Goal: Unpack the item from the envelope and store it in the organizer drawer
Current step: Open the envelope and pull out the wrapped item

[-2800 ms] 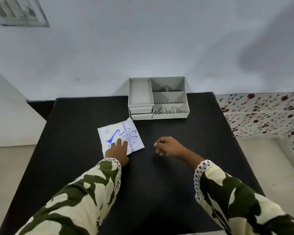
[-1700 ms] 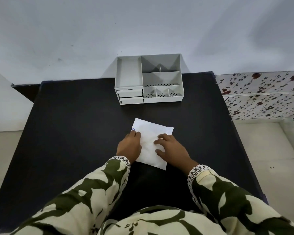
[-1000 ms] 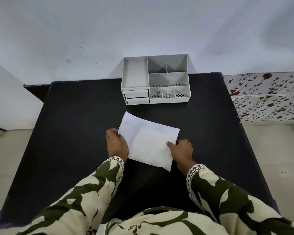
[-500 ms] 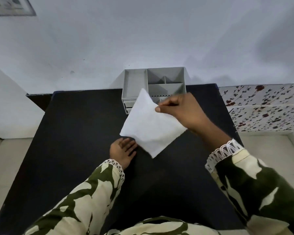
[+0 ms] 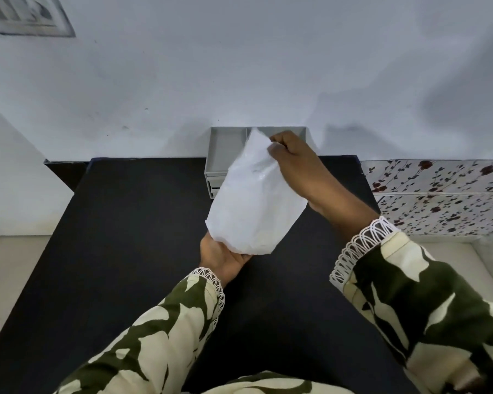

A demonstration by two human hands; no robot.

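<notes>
The white envelope point(image 5: 251, 203) — thin, crinkled, soft like a pouch — is held above the matte black desk point(image 5: 125, 251), before the grey plastic organizer point(image 5: 224, 155). The right hand point(image 5: 293, 163) pinches its far top corner; the left hand point(image 5: 222, 257) cups its near bottom, fingers grasping underneath.

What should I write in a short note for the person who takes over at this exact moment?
Left hand: supports the bottom of the white envelope.
Right hand: pinches its top corner.
The envelope is held above the black table, in front of the grey organizer at the far edge.
Done: envelope picked up.
Left: open it, take the item out, open a drawer, store the item, close.
</notes>
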